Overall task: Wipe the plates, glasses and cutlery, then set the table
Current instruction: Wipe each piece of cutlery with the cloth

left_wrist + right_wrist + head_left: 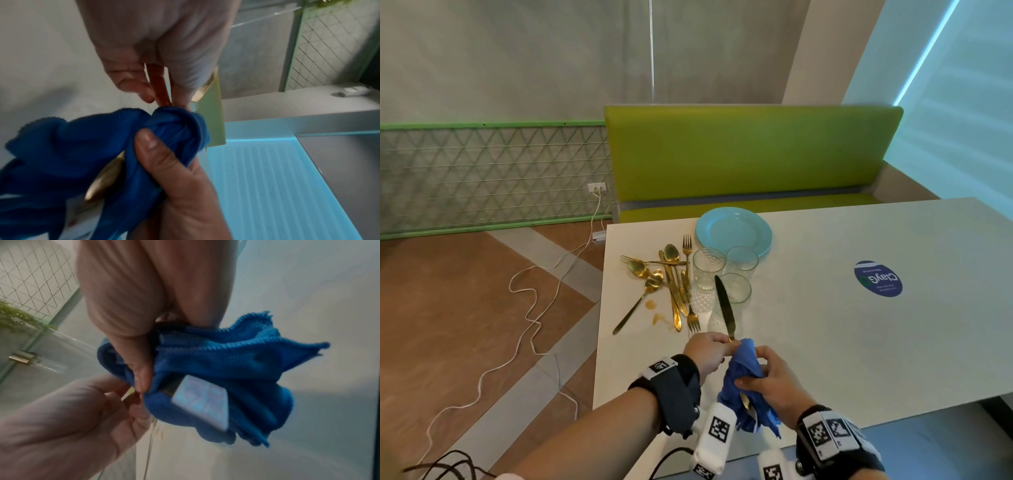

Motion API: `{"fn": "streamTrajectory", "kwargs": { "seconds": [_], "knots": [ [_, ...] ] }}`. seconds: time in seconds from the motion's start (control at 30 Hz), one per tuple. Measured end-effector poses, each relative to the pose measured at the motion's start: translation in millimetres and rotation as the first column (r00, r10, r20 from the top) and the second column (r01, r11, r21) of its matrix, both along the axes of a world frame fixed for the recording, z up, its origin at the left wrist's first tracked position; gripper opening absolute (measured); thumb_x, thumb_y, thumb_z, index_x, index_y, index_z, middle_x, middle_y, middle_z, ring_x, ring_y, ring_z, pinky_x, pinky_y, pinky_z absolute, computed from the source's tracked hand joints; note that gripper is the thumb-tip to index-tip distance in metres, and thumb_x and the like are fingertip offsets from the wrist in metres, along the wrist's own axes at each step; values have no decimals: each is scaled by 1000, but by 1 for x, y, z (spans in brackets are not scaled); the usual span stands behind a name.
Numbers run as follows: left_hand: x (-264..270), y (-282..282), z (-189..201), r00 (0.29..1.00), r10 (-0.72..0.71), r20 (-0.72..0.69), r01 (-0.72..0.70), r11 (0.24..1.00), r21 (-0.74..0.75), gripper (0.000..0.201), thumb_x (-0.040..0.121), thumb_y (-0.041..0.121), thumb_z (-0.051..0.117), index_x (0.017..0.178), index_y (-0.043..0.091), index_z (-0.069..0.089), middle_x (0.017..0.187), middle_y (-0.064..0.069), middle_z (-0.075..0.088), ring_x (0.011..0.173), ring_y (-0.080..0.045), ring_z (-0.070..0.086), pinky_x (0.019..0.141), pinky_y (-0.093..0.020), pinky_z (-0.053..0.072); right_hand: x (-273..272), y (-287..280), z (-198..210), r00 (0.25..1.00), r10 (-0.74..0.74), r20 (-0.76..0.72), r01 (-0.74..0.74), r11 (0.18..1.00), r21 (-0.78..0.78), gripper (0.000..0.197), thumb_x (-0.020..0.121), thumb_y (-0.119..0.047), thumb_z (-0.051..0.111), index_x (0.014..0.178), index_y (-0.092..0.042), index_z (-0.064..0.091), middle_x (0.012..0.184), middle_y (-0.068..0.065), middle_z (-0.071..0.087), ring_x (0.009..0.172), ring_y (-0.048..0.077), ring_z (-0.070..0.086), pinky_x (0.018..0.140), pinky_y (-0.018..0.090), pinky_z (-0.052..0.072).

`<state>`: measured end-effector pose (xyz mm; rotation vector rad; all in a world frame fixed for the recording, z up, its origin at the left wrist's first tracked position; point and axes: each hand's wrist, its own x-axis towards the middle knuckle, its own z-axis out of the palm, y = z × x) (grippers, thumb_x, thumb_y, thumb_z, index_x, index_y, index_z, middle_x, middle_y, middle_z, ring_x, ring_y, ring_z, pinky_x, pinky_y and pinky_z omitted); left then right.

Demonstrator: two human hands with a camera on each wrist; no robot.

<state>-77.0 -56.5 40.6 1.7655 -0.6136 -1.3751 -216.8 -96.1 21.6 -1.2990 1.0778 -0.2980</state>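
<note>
Both hands are up over the near edge of the desk, close together. The left hand pinches a gold knife at the neck, blade pointing up & away, w/ the handle buried in a blue cloth. The right hand is clamped round the cloth, thumb pressed on the fold; the handle's butt end pokes out of the cloth below. In the left wrist view the fingers sit right at the top of the cloth bundle.

On the desk's far left part: a loose heap of gold forks and spoons, brownish smears beside it. Just right of the heap, three clear glasses grouped together, w/ a light blue plate behind them. A round blue sticker is further right. Green bench beyond the desk.
</note>
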Motion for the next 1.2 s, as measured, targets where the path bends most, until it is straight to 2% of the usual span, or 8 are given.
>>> {"fn": "streamTrajectory", "kwargs": {
  "seconds": [0.13,0.27,0.4,0.5,0.6,0.73,1.07,1.2],
  "knots": [
    [17,2,1,989,149,-23,-149,989,-17,22,90,23,62,106,9,62,82,3,55,71,-8,46,59,-19,36,-19,-3,-13,992,-15,-124,10,999,-41,34,75,9,66,98,-10,50,92,21,69,87,37,67,83,50,54],
    [44,14,-3,948,-175,267,153,983,101,29,89,29,62,110,10,65,105,-4,63,97,-17,56,79,-21,44,-39,-23,-18,942,-274,-193,252,959,-133,33,74,5,69,88,-18,50,97,25,65,89,39,64,84,56,51],
    [52,26,-22,626,-624,468,438,778,451,30,88,36,61,111,16,67,116,-4,65,108,-20,58,88,-27,42,-38,-46,-6,916,-340,-211,301,933,-197,33,75,0,72,92,-18,49,102,20,62,93,35,61,83,49,51],
    [49,25,-35,424,-730,536,469,683,559,31,89,36,60,113,20,67,123,-8,57,115,-28,51,97,-30,39,-31,-53,2,925,-344,-164,312,930,-192,33,75,-1,71,90,-20,49,101,18,62,93,35,62,82,47,52],
    [49,22,-44,321,-738,594,440,672,596,28,90,36,58,112,20,67,127,-11,49,116,-32,46,99,-31,37,-27,-55,6,930,-341,-136,317,933,-170,32,76,-1,70,94,-17,50,100,16,62,89,32,62,75,39,51],
    [56,18,-51,282,-673,684,427,727,538,25,91,31,55,108,18,69,120,-9,50,111,-29,45,92,-28,36,-28,-54,5,924,-361,-128,337,925,-175,31,76,0,70,96,-14,51,100,17,62,84,30,61,65,31,48],
    [66,19,-64,286,-553,783,418,807,417,27,88,35,59,112,26,67,118,-5,55,111,-23,46,95,-27,38,-34,-54,-2,921,-363,-141,347,929,-129,35,76,1,69,105,-8,51,100,22,63,87,35,63,78,44,52],
    [81,17,-62,379,-415,828,349,892,287,36,85,43,61,115,24,64,116,3,63,115,-17,47,97,-29,37,-34,-55,1,932,-348,-102,337,934,-117,33,80,0,65,109,-6,50,94,22,64,79,33,63,71,39,52]
  ]
}}
